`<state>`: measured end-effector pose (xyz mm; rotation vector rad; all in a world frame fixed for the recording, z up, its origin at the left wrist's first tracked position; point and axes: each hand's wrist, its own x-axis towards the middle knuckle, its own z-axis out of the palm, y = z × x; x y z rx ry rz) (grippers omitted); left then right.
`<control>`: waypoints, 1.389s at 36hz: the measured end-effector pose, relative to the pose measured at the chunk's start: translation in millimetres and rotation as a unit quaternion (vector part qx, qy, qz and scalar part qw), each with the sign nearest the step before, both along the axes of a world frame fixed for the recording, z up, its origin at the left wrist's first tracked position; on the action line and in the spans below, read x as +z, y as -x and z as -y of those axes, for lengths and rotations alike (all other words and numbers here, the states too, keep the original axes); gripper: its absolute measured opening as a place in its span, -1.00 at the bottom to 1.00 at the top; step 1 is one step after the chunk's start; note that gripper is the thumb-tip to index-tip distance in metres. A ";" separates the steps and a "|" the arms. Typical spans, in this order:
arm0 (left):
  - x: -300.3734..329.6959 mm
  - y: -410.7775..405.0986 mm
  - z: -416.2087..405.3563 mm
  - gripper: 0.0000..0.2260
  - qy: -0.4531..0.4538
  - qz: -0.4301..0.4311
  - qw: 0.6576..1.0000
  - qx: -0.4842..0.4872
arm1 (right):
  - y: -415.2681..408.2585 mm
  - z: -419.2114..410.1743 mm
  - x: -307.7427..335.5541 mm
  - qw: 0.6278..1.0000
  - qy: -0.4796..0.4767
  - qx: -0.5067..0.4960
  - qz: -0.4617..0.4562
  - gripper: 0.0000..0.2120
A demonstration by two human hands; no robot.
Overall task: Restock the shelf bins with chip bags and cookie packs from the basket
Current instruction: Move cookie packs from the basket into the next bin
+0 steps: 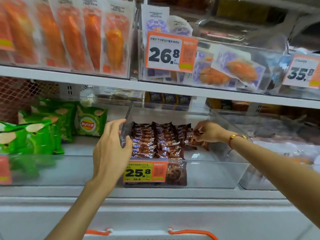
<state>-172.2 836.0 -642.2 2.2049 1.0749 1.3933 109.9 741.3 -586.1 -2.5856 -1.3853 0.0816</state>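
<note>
A clear plastic shelf bin (204,175) in the middle holds rows of brown cookie packs (155,141) along its left half. My left hand (110,149) grips the bin's left wall, thumb inside and fingers over the top edge. Over the bin's right half, my right hand (209,131) pinches a brown cookie pack (194,137) just beside the rows. Green chip bags (41,129) lie stacked in the bin to the left. Only the orange handles (192,232) of the basket show, at the bottom edge.
A yellow and orange 25.8 price tag (145,171) hangs on the bin's front. The upper shelf carries orange snack packs (69,35), a 26.8 tag (170,51) and purple-white packs (237,68). Another clear bin (256,181) stands to the right.
</note>
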 end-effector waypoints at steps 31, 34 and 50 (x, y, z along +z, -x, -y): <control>-7.5 -5.4 -5.0 -0.68 -0.037 0.017 0.999 0.018 | 5.9 -23.1 -28.2 0.983 0.059 0.092 0.150 -0.68; -6.3 -4.5 -4.7 -0.68 -0.036 0.014 0.999 0.013 | 8.1 -16.8 -16.6 0.986 0.085 0.097 0.102 -0.59; 4.9 3.3 23.1 -0.67 -0.054 0.035 0.998 0.012 | 99.3 107.3 -10.5 0.966 -0.192 0.156 0.081 -0.83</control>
